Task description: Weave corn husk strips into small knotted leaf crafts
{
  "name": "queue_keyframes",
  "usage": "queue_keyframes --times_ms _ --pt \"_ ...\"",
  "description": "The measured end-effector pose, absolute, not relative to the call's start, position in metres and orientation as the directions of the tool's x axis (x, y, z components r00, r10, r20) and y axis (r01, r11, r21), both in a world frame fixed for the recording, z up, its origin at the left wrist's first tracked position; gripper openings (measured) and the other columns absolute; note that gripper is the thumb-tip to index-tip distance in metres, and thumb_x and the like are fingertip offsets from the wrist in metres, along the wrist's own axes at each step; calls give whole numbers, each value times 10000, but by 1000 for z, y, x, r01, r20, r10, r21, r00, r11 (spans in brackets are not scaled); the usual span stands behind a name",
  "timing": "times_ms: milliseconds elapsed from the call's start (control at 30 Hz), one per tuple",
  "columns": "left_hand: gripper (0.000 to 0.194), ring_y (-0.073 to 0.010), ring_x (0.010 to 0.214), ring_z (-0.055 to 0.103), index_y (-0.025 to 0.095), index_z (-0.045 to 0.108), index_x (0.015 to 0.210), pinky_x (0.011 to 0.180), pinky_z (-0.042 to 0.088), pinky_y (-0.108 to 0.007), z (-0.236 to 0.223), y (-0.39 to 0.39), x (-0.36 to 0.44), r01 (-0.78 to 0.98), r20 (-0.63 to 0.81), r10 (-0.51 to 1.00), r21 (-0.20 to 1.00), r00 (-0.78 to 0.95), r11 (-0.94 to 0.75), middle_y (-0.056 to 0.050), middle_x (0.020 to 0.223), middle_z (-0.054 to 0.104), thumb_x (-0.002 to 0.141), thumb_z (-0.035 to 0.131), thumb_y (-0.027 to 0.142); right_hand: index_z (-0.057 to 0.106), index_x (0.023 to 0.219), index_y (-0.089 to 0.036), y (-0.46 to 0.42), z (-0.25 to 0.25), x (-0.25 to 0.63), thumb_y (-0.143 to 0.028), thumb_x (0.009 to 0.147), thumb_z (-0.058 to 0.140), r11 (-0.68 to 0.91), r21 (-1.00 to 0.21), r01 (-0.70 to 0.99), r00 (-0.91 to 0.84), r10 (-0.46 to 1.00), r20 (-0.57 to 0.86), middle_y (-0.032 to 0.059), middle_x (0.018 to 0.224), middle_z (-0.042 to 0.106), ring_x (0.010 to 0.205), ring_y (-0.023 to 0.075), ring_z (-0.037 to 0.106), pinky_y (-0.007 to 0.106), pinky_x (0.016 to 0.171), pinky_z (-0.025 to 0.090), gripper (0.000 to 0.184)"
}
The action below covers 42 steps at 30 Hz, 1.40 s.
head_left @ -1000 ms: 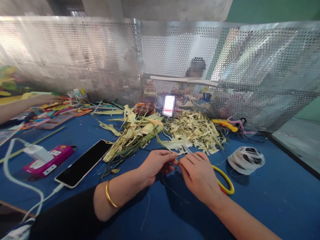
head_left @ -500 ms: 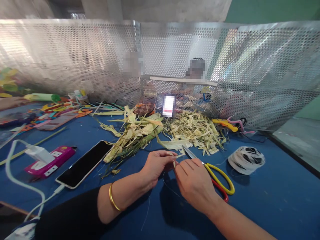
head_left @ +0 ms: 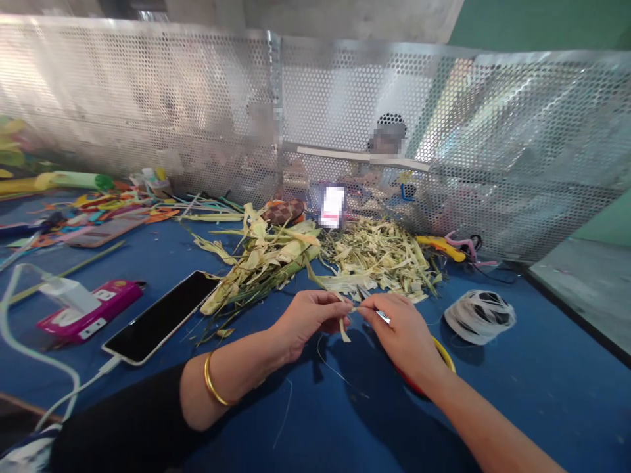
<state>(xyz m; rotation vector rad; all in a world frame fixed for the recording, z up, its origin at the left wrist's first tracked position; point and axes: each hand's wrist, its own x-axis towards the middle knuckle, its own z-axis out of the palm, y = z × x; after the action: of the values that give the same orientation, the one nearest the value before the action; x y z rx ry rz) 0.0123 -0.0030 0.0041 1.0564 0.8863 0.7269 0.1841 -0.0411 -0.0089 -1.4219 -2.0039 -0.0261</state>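
My left hand (head_left: pixel 315 318), with a gold bangle at the wrist, pinches a pale corn husk strip (head_left: pixel 344 330) between thumb and fingers. One end of the strip dangles below those fingertips. Close by, my right hand (head_left: pixel 407 332) pinches the strip's other, thin end, so the fingertips of both hands nearly meet. Under my right hand lie scissors (head_left: pixel 446 355) with yellow and red handles, mostly covered by it. A thin clear thread (head_left: pixel 323 360) curves across the blue table below my hands. Beyond them are a bundle of corn husks (head_left: pixel 276 263) and a heap of husk scraps (head_left: pixel 384 256).
A spool of white thread (head_left: pixel 478 318) sits at right. To the left lie a black-screened phone (head_left: pixel 160 318) on a cable and a magenta power strip (head_left: pixel 93 312). A lit phone (head_left: pixel 332 206) stands before the perforated metal screen (head_left: pixel 197 118). People are behind it.
My right fingers have shifted from beside the left hand's fingers to the strip's thin end. The strip's other end now hangs down, and my right hand covers more of the scissors.
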Motion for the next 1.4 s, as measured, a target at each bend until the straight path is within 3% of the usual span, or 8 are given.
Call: queue_keyframes --times_ms 300,467,567,667,1100,1233,1333,1400 --pt "73 -103 534 528 155 689 604 579 404 -219 8 -2 13 32 -127 878 991 462 127 -15 541 612 637 679 220 549 621 -203 -52 8 178 -229 847 514 315 -526 790 -111 917 383 -11 599 591 626 158 541 254 571 382 230" --pt "85 -106 506 505 155 692 604 548 384 -219 9 -3 11 101 -158 847 987 508 124 -9 506 602 625 677 237 621 727 -208 -50 9 177 -287 850 520 318 -524 790 -63 892 447 9 718 660 734 185 587 306 704 418 178" --pt "187 -90 479 473 149 662 533 508 352 -206 7 -7 12 178 -199 809 977 554 118 -16 510 610 640 676 303 664 842 -216 -48 2 172 -292 804 581 306 -660 686 -33 919 392 19 832 695 808 191 623 300 731 446 120" --pt "179 -85 463 479 148 678 567 494 354 -202 7 -12 13 200 -261 785 964 562 177 -11 513 617 647 662 307 671 768 -205 -47 -4 166 -278 776 596 256 -777 575 3 949 315 16 775 687 751 179 622 280 692 456 105" --pt "188 -82 468 506 125 686 570 543 408 -209 10 -9 12 226 -308 738 951 601 212 -14 503 624 600 709 309 548 662 -189 -47 -14 158 -275 812 523 178 -824 538 144 944 297 -10 613 578 596 142 528 246 569 410 174" --pt "297 -98 514 552 117 689 632 584 441 -227 6 -5 11 77 -289 791 952 539 295 -56 612 675 587 747 405 600 789 -189 -45 -8 172 -274 859 504 310 -598 740 83 839 538 31 771 652 746 181 586 297 696 436 147" --pt "298 -137 615 624 119 686 725 631 469 -245 6 -2 11 -99 -275 837 927 473 361 -92 728 705 654 707 407 613 941 -180 -51 2 178 -199 875 502 428 -185 885 -121 595 795 62 860 672 840 193 590 343 810 399 130" --pt "222 -153 657 644 126 684 777 646 482 -253 7 -1 12 -191 -288 854 897 434 399 -85 737 706 703 655 334 609 993 -161 -56 4 175 -125 877 479 486 83 870 -342 473 812 61 815 668 776 175 583 344 792 383 178"
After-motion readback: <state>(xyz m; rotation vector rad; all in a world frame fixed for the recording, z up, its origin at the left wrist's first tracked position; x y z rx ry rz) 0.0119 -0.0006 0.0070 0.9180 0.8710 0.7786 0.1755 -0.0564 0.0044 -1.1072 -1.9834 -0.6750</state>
